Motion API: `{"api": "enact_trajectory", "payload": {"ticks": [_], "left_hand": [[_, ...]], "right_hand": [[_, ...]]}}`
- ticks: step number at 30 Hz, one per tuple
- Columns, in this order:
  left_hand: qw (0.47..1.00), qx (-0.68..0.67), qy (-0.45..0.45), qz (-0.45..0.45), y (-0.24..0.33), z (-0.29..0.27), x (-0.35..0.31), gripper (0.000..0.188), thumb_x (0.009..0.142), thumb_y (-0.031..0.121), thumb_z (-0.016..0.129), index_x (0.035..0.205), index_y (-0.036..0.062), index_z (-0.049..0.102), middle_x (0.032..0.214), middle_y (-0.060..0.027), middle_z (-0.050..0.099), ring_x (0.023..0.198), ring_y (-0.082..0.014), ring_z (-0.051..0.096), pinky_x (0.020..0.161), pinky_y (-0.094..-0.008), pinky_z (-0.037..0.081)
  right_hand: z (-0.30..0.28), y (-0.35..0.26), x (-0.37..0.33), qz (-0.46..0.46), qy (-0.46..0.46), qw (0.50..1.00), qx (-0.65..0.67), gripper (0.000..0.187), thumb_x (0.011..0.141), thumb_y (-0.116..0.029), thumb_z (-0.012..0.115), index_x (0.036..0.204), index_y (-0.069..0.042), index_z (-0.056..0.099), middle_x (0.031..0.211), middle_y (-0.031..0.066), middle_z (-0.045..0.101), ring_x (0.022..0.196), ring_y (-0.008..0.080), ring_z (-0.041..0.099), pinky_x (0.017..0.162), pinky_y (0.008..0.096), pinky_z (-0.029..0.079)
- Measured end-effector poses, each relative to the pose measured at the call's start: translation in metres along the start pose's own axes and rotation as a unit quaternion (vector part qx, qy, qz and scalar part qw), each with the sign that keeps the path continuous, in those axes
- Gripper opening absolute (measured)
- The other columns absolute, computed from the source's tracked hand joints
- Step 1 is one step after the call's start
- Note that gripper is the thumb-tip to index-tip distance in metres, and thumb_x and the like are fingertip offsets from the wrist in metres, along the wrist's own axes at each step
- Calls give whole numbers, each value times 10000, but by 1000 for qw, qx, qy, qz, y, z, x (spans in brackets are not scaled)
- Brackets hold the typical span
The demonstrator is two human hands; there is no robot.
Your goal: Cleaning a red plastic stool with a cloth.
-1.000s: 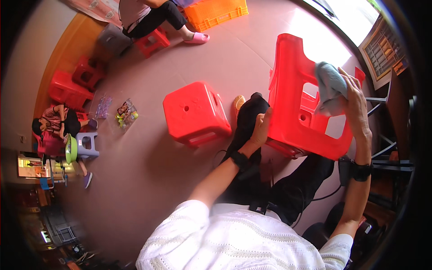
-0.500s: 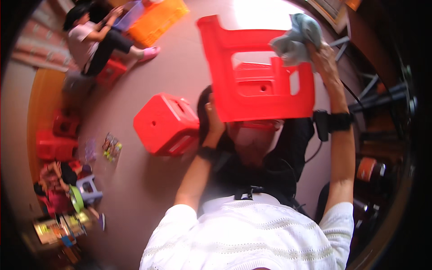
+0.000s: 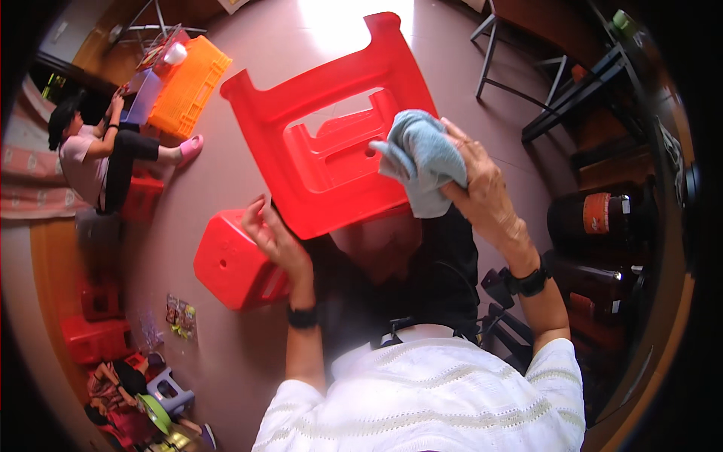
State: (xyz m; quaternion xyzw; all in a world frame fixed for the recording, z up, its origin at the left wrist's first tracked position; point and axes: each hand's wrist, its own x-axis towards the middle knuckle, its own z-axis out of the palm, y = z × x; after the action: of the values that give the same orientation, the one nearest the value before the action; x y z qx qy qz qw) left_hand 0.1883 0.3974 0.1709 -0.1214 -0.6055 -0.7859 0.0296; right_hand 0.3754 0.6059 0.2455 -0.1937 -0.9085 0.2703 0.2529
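Observation:
A red plastic stool (image 3: 331,220) is tipped over in front of me, its legs pointing away and the cut-out in one side facing up. My right hand (image 3: 486,192) grips a crumpled pale blue cloth (image 3: 425,154), which lies against the stool's right side near the lower corner. My left hand (image 3: 277,239) is beside the stool's lower left corner with its fingers spread; whether a fingertip touches the stool I cannot tell. Just left of that hand stands a second red stool (image 3: 224,264), its seat toward me.
At the far left a person (image 3: 90,154) sits by an orange crate (image 3: 190,87) and a purple bin (image 3: 139,98). Another person (image 3: 124,399) is at the lower left near a grey stool (image 3: 170,392). Small packets (image 3: 181,316) lie on the floor. Large dark jars (image 3: 599,215) line the right.
The cloth in my right hand has come from the stool's far right leg down to its nearer right side. My left hand's fingers have spread off the stool's side. The stool is turned leftward.

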Motion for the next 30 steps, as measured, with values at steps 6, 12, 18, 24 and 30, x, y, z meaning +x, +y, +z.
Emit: {"api": "enact_trajectory", "payload": {"ticks": [6, 12, 18, 24, 30], "left_hand": [[815, 338, -299, 363, 72, 80, -20, 114, 911, 123, 543, 981, 34, 543, 927, -132, 589, 926, -272, 567, 830, -349, 434], [776, 485, -289, 283, 47, 106, -28, 200, 902, 240, 575, 893, 40, 565, 758, -112, 596, 719, -273, 576, 652, -381, 408], [760, 499, -269, 318, 43, 112, -30, 267, 887, 311, 596, 868, 45, 578, 665, -83, 563, 639, -245, 544, 594, -370, 373], [744, 519, -266, 327, 42, 115, -29, 290, 877, 311, 609, 738, 59, 569, 621, -64, 520, 600, -230, 507, 575, -358, 349], [750, 512, -254, 333, 41, 115, -27, 296, 872, 308, 609, 711, 64, 561, 616, -67, 512, 600, -236, 503, 582, -360, 349]], "right_hand": [[1, -1, 4, 23, 5, 1000, 14, 555, 760, -122, 684, 1284, -103, 501, 1368, 149, 458, 1226, 347, 462, 1028, 460, 381], [0, 0, 30, 18, 8, 999, -26, 517, 779, -135, 649, 1264, -43, 492, 1305, 146, 508, 1199, 345, 479, 1017, 418, 391], [21, 26, 106, -64, 92, 992, -64, 449, 794, -136, 630, 1211, -30, 499, 1167, 183, 554, 1064, 366, 547, 931, 431, 444], [32, 63, 194, -46, 73, 996, -15, 387, 858, -249, 591, 1170, -45, 487, 1089, 221, 568, 1023, 376, 566, 886, 437, 468], [32, 50, 190, 16, 37, 998, 50, 409, 882, -258, 562, 1231, -72, 457, 1132, 242, 549, 1043, 390, 560, 916, 448, 449]]}}
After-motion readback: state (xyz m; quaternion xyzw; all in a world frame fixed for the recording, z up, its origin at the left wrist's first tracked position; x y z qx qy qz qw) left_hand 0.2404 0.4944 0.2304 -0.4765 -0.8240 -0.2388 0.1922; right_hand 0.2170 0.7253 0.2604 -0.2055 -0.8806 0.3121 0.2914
